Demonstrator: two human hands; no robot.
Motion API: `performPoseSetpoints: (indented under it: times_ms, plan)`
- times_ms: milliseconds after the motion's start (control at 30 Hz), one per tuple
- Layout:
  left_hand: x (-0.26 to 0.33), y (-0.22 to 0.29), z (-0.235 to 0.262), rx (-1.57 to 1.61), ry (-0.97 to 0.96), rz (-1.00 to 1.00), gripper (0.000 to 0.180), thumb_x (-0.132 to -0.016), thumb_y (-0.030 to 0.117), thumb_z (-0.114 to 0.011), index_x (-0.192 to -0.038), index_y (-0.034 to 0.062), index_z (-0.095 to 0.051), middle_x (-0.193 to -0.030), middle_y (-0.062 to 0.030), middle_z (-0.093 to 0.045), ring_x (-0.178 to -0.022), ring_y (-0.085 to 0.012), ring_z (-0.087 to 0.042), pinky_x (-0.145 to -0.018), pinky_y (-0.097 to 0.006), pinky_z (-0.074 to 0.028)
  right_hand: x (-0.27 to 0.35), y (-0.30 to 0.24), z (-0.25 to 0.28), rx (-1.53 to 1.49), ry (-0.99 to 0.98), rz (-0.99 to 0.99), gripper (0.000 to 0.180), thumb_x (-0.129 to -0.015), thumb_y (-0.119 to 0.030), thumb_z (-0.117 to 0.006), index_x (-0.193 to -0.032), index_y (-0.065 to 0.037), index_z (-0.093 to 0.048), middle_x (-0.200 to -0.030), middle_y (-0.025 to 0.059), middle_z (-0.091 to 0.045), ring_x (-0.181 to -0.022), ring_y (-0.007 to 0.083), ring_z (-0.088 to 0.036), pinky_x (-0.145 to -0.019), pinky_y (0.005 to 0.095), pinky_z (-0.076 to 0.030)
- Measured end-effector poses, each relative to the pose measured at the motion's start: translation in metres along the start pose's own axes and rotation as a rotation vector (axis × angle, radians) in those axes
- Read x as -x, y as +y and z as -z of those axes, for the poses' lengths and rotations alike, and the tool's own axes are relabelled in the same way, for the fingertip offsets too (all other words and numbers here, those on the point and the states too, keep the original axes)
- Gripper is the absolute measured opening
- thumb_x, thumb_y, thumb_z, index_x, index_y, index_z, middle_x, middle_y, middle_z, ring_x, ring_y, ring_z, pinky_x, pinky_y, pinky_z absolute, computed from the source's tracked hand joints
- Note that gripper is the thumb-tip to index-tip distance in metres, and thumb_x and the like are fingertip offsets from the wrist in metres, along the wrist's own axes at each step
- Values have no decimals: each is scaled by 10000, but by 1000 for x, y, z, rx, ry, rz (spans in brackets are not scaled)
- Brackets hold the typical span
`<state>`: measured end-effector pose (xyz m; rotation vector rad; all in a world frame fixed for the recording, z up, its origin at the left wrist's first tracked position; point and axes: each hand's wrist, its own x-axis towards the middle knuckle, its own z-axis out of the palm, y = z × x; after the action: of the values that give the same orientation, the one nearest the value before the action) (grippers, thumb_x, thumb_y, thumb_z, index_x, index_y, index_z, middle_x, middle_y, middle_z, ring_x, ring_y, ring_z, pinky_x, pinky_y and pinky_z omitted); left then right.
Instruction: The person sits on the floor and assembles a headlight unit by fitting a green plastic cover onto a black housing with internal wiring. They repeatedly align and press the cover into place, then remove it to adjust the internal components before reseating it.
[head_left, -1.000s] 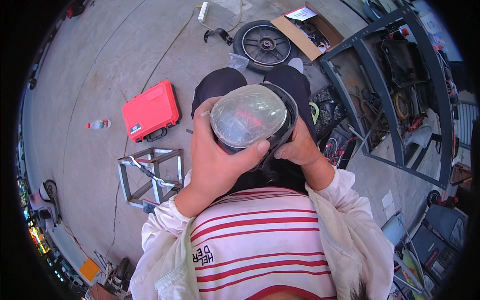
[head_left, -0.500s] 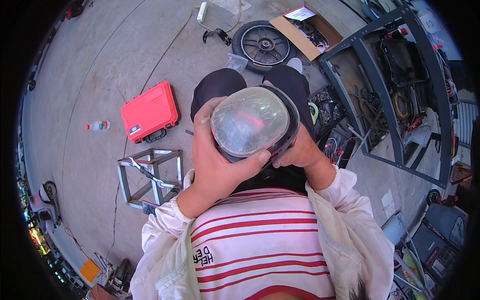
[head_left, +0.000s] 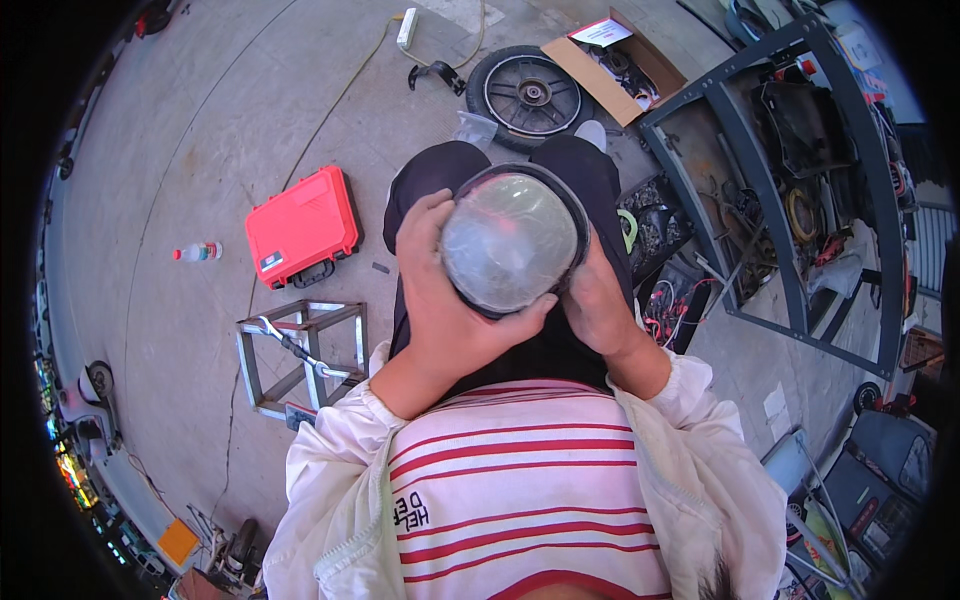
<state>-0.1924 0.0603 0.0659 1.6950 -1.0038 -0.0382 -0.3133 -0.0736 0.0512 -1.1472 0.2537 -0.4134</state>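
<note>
Above my lap I hold what looks like a scooter headlight point(head_left: 510, 243), with a cloudy, domed clear lens set in a black rim. The lens faces up and bears smears or scratches. My left hand point(head_left: 440, 300) wraps its left and near side, the thumb lying along the lower edge. Against the right side presses my right hand point(head_left: 603, 295), its fingers partly hidden by the rim. The headlight's back is out of sight.
On the floor to the left lie a red hard case point(head_left: 303, 225), a plastic bottle point(head_left: 198, 252) and a metal frame point(head_left: 300, 360) with a wrench on it. Ahead are a wheel point(head_left: 530, 92) and an open cardboard box point(head_left: 625, 65). A cluttered dark metal rack point(head_left: 790, 190) stands at right.
The headlight has turned and tilted in my hands, shifting slightly right, and its lens looks rounder. My right hand has come from beneath it to its right side.
</note>
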Motion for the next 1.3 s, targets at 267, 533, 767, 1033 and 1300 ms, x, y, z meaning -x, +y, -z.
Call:
performPoseSetpoints:
  times_ms: [267, 533, 767, 1033, 1300]
  plan:
    - [-7, 1, 2, -69, -219, -134, 1038, -684, 279, -857, -1449, -63, -244, -1442, -292, -354, -1323, -433, -396, -1099, -488, -328, -7, 14, 9, -338, 150, -92, 698, -887, -380, -669, -1405, 15, -419, -1344, 141, -554, -1235, 240, -546, -1076, 387, -407]
    - [-14, -7, 17, 299, -455, 116, 1083, -674, 368, -879, -1492, -23, -287, -1518, -249, -348, -1387, -384, -398, -1134, -449, -319, 8, 32, 53, -699, 6, -166, 762, -892, -478, -586, -1443, 21, -419, -1390, 185, -550, -1228, 294, -584, -1067, 432, -452]
    - [-22, 1, 17, 159, -565, 159, 1181, -555, 379, -915, -1485, -29, -314, -1421, -228, -432, -1354, -368, -423, -1146, -425, -289, 9, 51, 65, -847, -67, -226, 750, -856, -463, -619, -1405, 26, -472, -1334, 190, -594, -1180, 301, -614, -1044, 415, -473]
    - [-12, -1, 14, 159, -518, 194, 1229, -543, 349, -924, -1509, -16, -259, -1436, -219, -417, -1354, -349, -419, -1144, -416, -297, -6, 21, 43, -480, -18, -296, 784, -886, -451, -570, -1480, 13, -356, -1415, 168, -497, -1264, 259, -534, -1081, 376, -412]
    - [10, -23, 12, 305, -472, 402, 1219, -560, 333, -919, -1524, 15, -245, -1440, -234, -406, -1369, -365, -400, -1146, -430, -306, -10, -29, 18, 638, -166, -41, 804, -875, -525, -604, -1475, -29, -405, -1425, 229, -424, -1337, 367, -400, -1134, 425, -281]
